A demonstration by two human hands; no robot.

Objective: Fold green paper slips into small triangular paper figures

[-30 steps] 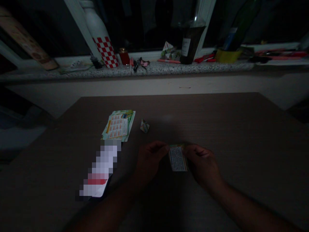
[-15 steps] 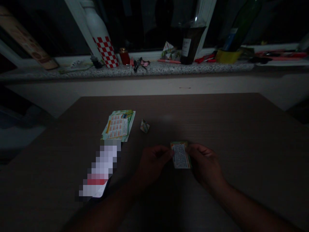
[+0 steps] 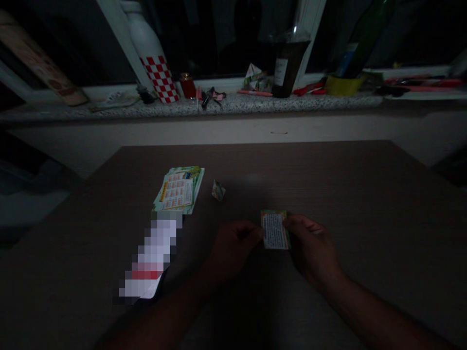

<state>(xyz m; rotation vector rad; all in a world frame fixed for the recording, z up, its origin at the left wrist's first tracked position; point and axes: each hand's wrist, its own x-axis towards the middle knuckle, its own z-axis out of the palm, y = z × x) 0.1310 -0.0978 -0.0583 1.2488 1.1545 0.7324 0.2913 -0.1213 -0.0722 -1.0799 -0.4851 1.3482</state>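
A small printed paper card [image 3: 275, 231] covered in dark rows of text is held above the table in front of me. My right hand [image 3: 314, 243] pinches its right edge between thumb and fingers. At the card's left edge, the thumb and forefinger of my left hand [image 3: 233, 245] are closed together, their tips at the margin. A small folded paper piece [image 3: 218, 190] lies on the table beyond my left hand. Farther left is a stack of printed paper sheets [image 3: 177, 190] in green and white.
A blurred-out phone-like object [image 3: 149, 290] lies left of my left forearm on the brown table [image 3: 310, 170]. Along the stone windowsill [image 3: 241, 103] stand a red-checkered white bottle [image 3: 158, 73], a dark-filled plastic cup [image 3: 288, 68], a yellow tape roll [image 3: 344, 85] and a green bottle [image 3: 368, 34].
The card has shifted slightly up and to the right, and lies flatter to view. My left thumb, which overlapped its face, is now at its edge. My right hand keeps its pinch.
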